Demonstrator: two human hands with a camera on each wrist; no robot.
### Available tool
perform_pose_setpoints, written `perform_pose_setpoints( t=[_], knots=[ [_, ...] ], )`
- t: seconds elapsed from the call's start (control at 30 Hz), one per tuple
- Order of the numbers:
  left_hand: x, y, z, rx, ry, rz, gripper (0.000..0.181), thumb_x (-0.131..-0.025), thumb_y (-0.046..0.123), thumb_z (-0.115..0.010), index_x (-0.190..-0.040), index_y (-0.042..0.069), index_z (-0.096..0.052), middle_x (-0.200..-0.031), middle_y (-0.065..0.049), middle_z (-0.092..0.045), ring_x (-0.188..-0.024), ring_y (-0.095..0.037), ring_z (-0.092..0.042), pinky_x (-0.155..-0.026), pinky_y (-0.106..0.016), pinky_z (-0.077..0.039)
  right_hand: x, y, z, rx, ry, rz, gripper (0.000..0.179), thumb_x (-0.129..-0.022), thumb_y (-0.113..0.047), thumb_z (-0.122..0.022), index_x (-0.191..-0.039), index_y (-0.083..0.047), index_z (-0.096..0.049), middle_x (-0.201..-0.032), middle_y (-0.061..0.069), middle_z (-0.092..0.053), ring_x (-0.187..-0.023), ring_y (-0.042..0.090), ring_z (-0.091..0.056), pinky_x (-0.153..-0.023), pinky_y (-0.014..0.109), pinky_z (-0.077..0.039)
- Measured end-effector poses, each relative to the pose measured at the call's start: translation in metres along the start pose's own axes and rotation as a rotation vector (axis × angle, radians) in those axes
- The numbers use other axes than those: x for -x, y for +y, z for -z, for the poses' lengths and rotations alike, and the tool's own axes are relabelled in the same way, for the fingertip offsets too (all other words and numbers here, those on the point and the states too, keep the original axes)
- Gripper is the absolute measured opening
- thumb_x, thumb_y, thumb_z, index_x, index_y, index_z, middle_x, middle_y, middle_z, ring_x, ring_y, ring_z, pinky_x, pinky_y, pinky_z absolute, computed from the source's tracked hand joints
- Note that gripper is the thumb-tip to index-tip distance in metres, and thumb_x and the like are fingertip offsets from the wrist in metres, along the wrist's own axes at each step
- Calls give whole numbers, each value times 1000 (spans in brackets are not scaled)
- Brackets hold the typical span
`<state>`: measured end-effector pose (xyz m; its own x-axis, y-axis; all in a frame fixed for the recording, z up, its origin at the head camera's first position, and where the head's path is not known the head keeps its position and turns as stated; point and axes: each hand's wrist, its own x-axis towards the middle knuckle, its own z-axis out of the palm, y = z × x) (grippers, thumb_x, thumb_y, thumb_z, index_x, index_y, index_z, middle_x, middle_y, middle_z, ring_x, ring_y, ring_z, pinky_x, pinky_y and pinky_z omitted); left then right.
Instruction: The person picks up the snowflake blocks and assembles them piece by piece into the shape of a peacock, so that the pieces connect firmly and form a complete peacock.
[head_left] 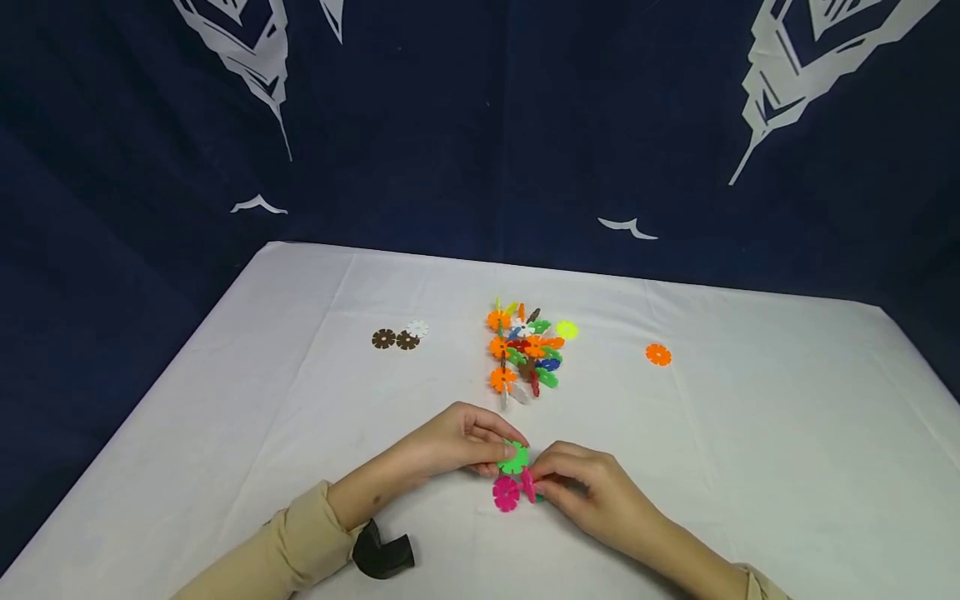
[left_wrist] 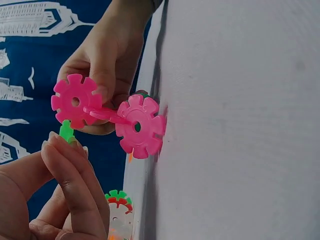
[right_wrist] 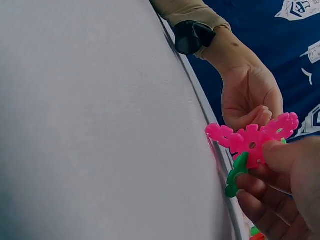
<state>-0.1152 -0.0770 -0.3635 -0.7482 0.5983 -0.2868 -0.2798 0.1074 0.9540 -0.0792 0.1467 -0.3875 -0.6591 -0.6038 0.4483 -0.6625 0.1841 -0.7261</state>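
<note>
My left hand (head_left: 467, 442) pinches a light green notched flower disc (head_left: 516, 459) between thumb and fingers. In the left wrist view, that disc's edge meets the rim of a pink notched disc (left_wrist: 75, 101). Opposite it, my right hand (head_left: 596, 483) grips a small cluster of joined discs. The cluster has three pink discs, one of them a middle disc (right_wrist: 252, 145) under the thumb, and another pink disc (head_left: 506, 493) at the near side. A darker green disc (right_wrist: 238, 175) hangs from it beside my right fingers. Whether the light green disc's notch is engaged cannot be made out.
Beyond the hands lies a heap of many-coloured joined discs (head_left: 528, 350), with a yellow disc (head_left: 567, 330) beside it. Brown discs (head_left: 383, 338) and a white disc (head_left: 417, 328) lie left, an orange disc (head_left: 658, 354) right. A black curved object (head_left: 382, 557) is by the left forearm.
</note>
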Motion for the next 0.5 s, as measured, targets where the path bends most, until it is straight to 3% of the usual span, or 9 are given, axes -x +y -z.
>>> perform_pose_setpoints(
  t=[0.1, 0.27, 0.37, 0.5],
  knots=[
    [1, -1, -1, 1, 3, -4, 19, -87, 3, -64, -103, -7, -66, -73, -6, -66, -55, -10, -58, -56, -18, -49, 2, -5, 1, 36, -28, -3, 12, -88, -10, -67, -99, -16, -66, -93, -7, -63, -82, 7, -58, -71, 20, -50],
    [2, -2, -1, -5, 6, -11, 18, -87, 4, -65, -102, -6, -66, -72, -5, -65, -56, -10, -58, -56, -18, -49, 4, -12, -1, 212, -36, 73, 24, -82, -23, -74, -102, -15, -63, -95, -10, -60, -80, 5, -56, -74, 18, -48],
    [3, -2, -1, -4, 3, -16, 18, -87, 3, -65, -102, -6, -66, -72, -5, -65, -56, -10, -57, -55, -18, -49, 3, -13, -5, 279, 4, 102, 22, -80, -23, -75, -97, -15, -64, -93, -11, -60, -80, 4, -57, -75, 16, -47],
    [3, -2, 0, -4, -5, -20, 18, -87, 4, -65, -102, -6, -66, -73, -6, -65, -55, -10, -57, -55, -18, -49, 3, -13, -7, 279, 35, 111, 15, -83, -18, -73, -95, -15, -65, -91, -12, -60, -78, 3, -57, -73, 15, -48]
  ],
)
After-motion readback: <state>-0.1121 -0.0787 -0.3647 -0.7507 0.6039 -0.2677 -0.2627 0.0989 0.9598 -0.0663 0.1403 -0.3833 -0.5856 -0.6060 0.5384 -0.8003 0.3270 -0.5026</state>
